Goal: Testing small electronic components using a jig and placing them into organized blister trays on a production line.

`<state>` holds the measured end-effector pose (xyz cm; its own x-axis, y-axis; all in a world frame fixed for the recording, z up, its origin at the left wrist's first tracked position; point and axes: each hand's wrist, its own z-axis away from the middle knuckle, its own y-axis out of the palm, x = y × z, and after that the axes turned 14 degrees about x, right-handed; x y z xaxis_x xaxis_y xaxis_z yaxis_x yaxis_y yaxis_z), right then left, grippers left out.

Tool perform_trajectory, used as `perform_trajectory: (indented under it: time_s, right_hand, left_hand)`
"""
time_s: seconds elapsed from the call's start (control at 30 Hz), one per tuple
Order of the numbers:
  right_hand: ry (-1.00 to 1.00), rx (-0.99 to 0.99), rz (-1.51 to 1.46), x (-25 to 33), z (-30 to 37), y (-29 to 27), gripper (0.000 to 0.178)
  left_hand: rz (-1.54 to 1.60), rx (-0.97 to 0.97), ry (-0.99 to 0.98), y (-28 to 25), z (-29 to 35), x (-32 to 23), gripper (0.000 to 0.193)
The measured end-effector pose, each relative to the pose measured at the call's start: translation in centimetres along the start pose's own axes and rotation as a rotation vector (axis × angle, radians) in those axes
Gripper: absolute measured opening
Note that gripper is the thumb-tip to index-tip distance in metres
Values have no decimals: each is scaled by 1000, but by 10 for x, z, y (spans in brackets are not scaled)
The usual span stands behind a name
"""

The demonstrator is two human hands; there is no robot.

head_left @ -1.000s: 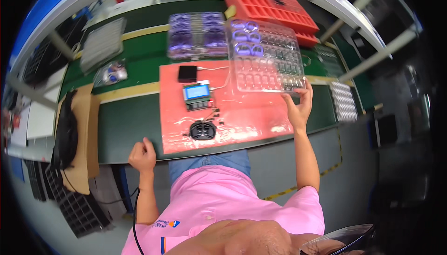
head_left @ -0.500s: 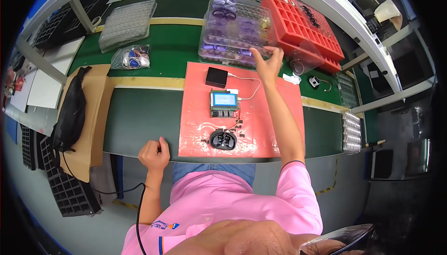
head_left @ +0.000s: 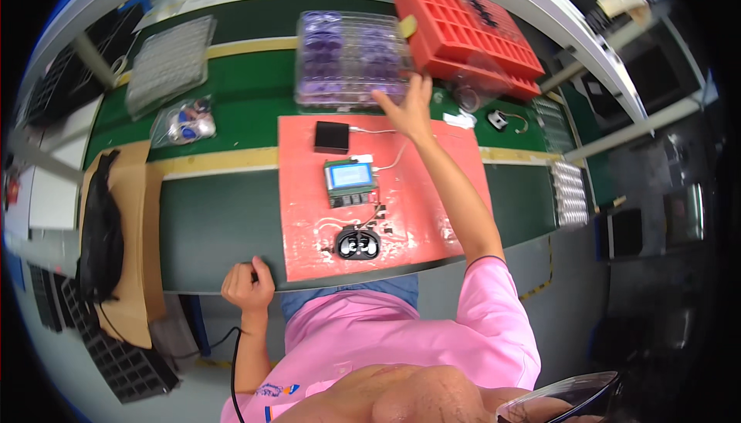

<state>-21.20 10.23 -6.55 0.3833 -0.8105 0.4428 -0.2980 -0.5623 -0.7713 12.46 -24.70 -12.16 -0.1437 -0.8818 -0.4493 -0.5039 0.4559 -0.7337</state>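
Observation:
My right hand (head_left: 411,114) reaches forward, thumb and fingers apart, at the near right corner of a clear plastic tray stack (head_left: 351,68) with purple pieces inside. Its fingertips seem to touch the tray edge; contact is hard to judge through blur. By the table's front edge my left hand (head_left: 248,285) is closed, with a small dark spot between thumb and fingers that I cannot make out. On the pink mat (head_left: 421,214) lie a black box (head_left: 332,137), a circuit board with a lit display (head_left: 350,177) and a black earbud case (head_left: 358,245).
Red compartment trays (head_left: 471,33) stand back right, beside a small white-and-black part (head_left: 497,120). To the left are a clear blister tray (head_left: 171,64), a bag of wired parts (head_left: 185,123) and a cardboard piece (head_left: 139,245) under a black pouch (head_left: 102,230). A clear tray (head_left: 570,194) sits far right.
The upper clear tray, earlier askew, now sits squarer on the stack. My right hand's fingers have spread wider at its corner. My left hand stays closed near the edge; the whole view has shifted.

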Motion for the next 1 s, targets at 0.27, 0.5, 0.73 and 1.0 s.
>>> perform_trajectory:
  time_s: [0.27, 0.5, 0.73, 1.0]
  right_hand:
    - [-77, -45, 15, 6, 24, -42, 57]
    - [-210, -54, -20, -26, 57, -100, 18]
    - [-227, -201, 159, -93, 34, -173, 13]
    - [134, -332, 220, -208, -47, -227, 13]
  left_hand:
    - [-4, -9, -7, 3, 4, 2, 38]
    - [-17, -16, -1, 5, 8, 6, 39]
    - [-17, -8, -46, 9, 9, 6, 44]
    - [-9, 17, -105, 9, 12, 7, 44]
